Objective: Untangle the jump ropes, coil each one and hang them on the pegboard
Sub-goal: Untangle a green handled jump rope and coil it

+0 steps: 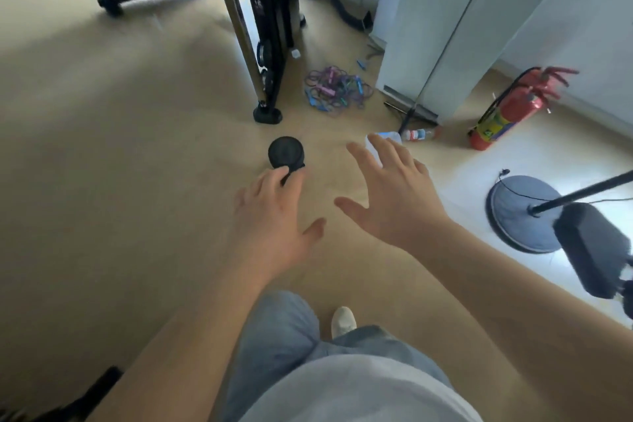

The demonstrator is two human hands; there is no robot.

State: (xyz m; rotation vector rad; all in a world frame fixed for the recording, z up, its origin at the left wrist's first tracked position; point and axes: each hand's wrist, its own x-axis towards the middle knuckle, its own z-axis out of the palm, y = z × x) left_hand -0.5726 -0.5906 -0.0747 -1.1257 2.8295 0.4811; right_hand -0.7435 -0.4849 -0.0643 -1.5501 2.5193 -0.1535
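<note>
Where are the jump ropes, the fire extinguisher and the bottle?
jump ropes (pixel 337 91), head view, middle of the tangled pile.
fire extinguisher (pixel 507 115), head view, its red body.
bottle (pixel 419 135), head view, its label.

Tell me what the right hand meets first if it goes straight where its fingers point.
Likely the clear plastic bottle on the floor just beyond the fingers of the right hand; farther along lies the tangle of jump ropes. The hand looks raised, so depth is unclear.
</note>
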